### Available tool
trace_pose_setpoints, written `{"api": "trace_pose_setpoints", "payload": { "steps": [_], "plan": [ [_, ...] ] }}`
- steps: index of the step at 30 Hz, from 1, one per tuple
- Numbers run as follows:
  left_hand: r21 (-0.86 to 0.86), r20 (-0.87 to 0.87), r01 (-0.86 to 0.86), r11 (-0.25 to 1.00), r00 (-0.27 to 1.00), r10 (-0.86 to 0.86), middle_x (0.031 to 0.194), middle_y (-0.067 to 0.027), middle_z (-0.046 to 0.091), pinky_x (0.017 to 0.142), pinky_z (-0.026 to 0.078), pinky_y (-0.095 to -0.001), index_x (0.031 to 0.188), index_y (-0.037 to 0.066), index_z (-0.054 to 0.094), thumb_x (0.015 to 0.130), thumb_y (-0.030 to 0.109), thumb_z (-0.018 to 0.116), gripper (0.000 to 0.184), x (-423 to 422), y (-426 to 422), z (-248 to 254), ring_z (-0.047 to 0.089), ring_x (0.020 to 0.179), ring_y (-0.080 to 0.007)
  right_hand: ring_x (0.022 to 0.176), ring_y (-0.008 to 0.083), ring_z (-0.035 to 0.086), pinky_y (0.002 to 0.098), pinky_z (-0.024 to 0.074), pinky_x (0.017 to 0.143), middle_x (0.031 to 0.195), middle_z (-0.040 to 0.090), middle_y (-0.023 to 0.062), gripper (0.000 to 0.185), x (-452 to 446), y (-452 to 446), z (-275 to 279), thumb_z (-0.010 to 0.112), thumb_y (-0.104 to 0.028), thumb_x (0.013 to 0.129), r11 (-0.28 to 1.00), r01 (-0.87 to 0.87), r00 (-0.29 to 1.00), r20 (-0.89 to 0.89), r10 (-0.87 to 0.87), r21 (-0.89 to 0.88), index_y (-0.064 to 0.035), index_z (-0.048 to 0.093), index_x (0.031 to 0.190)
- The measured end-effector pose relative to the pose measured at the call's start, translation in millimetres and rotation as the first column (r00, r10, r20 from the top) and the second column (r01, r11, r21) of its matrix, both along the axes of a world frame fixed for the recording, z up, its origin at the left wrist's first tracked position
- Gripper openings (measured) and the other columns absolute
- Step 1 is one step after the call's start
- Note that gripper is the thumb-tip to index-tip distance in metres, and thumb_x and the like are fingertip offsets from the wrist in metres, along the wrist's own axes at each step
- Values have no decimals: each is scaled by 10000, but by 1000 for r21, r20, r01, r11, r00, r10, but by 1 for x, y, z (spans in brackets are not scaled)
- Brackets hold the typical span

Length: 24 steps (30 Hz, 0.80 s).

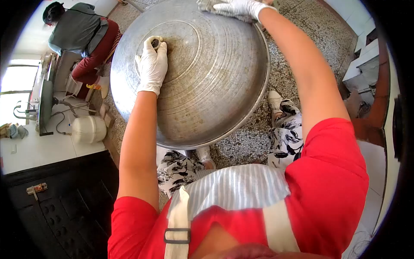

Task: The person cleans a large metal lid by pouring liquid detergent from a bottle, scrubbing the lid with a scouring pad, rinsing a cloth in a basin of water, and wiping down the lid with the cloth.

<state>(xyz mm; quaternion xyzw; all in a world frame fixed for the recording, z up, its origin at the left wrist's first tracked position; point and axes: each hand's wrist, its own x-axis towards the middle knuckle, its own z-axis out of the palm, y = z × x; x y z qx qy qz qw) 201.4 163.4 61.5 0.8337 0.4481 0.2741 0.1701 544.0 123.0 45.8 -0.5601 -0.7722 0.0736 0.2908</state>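
Observation:
A large round metal lid, dull grey with concentric rings and brownish stains, fills the upper middle of the head view. My left hand, in a white glove, closes its fingers round the small dark knob on the lid. At the lid's far right edge is my right hand, also gloved, pressed on a grey cloth that lies against the metal. The frame's top edge cuts off part of the cloth.
At the upper left another person bends over a counter. Below them are a white tank with hoses and a black door. Speckled floor surrounds the lid. Pale blocks stand at the right wall.

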Motion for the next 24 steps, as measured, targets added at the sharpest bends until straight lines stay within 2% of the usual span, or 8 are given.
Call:
{"api": "trace_pose_setpoints", "payload": {
  "steps": [2, 4, 6, 9, 15, 21, 23, 24],
  "plan": [
    [-31, -38, -39, 999, 999, 38, 1118, -23, 667, 1146, 87, -548, 1176, 195, 513, 947, 308, 552, 259, 1, -7, 5, 587, 1115, -216, 1289, 333, 420, 390, 281, 1111, 1378, 492, 160, 555, 1, 4, 1, 555, -405, 909, 986, -48, 991, -127, 27, -162, -99, 490, 1367],
    [-25, -22, -38, 999, 999, 38, 1105, -23, 672, 1147, 78, -548, 1176, 197, 509, 950, 311, 547, 256, 1, -7, 4, 585, 1120, -215, 1340, 311, 389, 366, 256, 1130, 1428, 466, 140, 619, -2, -1, -20, 574, -430, 896, 975, 213, 971, -121, -205, 60, -116, 452, 1416],
    [-11, 6, -25, 1000, 1000, 25, 1092, -23, 677, 1149, 69, -548, 1176, 198, 506, 953, 315, 542, 254, 2, -5, 3, 583, 1124, -213, 1384, 288, 347, 345, 240, 1143, 1470, 432, 121, 655, -27, -41, -22, 620, -418, 874, 982, 184, 914, -376, -154, 46, -133, 436, 1435],
    [6, 14, -22, 1000, 1000, 22, 1079, -22, 687, 1149, 69, -555, 1181, 204, 504, 956, 320, 535, 255, 3, 0, -3, 587, 1130, -216, 1448, 400, 152, 509, 152, 1186, 1561, 188, 229, 765, -87, -132, -14, 461, -537, 943, 823, 538, 760, -319, -567, -182, -101, 216, 1522],
    [50, -60, -45, 998, 997, 48, 1099, -24, 693, 1139, 92, -576, 1212, 199, 500, 951, 352, 528, 304, 2, 5, -3, 595, 1140, -238, 1420, 488, 144, 535, 132, 1184, 1510, 202, 331, 604, -253, -235, -44, 427, -129, 945, 700, 713, 657, -387, -647, 39, 29, 218, 1489],
    [1, -101, -13, 1000, 995, 13, 1281, -54, 609, 1132, 101, -582, 1277, 198, 485, 937, 392, 533, 394, -2, 17, 1, 537, 1232, -262, 1430, 461, 165, 457, 154, 1190, 1540, 209, 270, 628, -317, -302, -54, 435, 14, 867, 933, 359, 802, -503, -324, -29, -26, 309, 1481],
    [-104, -48, 111, 988, 992, -116, 1314, -105, 582, 1144, 87, -557, 1385, 193, 422, 933, 416, 545, 519, -7, 18, 8, 480, 1291, -282, 1451, 372, 190, 407, 200, 1181, 1528, 265, 256, 591, -308, -312, -33, 432, 16, 868, 964, 56, 694, -684, -224, -258, -19, 363, 1455],
    [-287, -17, 99, 953, 994, -108, 1369, -153, 529, 1162, 97, -500, 1503, 183, 278, 936, 440, 561, 684, -12, 15, 21, 393, 1358, -283, 1410, 293, 324, 366, 295, 1140, 1487, 373, 222, 530, -301, -317, -14, 435, -31, 899, 950, -82, 467, -854, -229, -300, 3, 399, 1426]
  ]
}}
